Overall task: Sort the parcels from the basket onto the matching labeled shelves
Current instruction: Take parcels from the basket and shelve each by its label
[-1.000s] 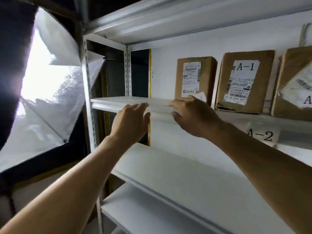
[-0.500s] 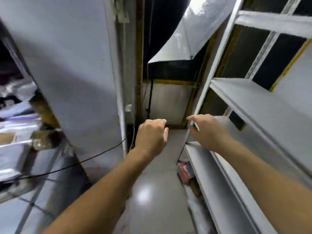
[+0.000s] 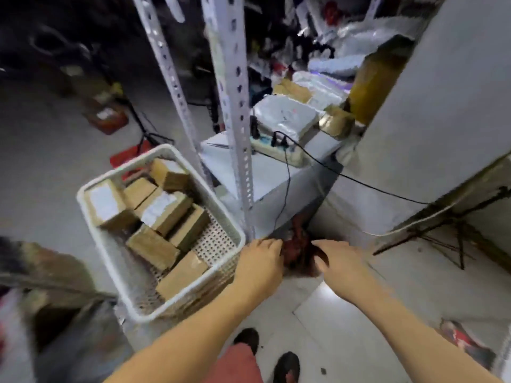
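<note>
A white perforated basket [image 3: 110, 252] stands on the floor at the left, holding several brown cardboard parcels [image 3: 163, 208] with white labels. My left hand [image 3: 261, 268] hovers just past the basket's right rim, fingers loosely curled and holding nothing. My right hand [image 3: 341, 265] is level with it further right, also loosely curled and empty. Both hands are over the floor, apart from the parcels. The view is blurred.
White slotted shelf uprights [image 3: 239, 120] rise behind the basket. A low white box [image 3: 269, 172] carries a power strip [image 3: 276, 146] with black cables. Bagged parcels [image 3: 287, 117] pile up behind. A tripod stand [image 3: 453, 230] is at the right. My feet [image 3: 286, 366] are below.
The view has swung from the A-1 shelf leftwards and down to the floor and basket. Both hands left the shelf edge and now hang empty beside the basket.
</note>
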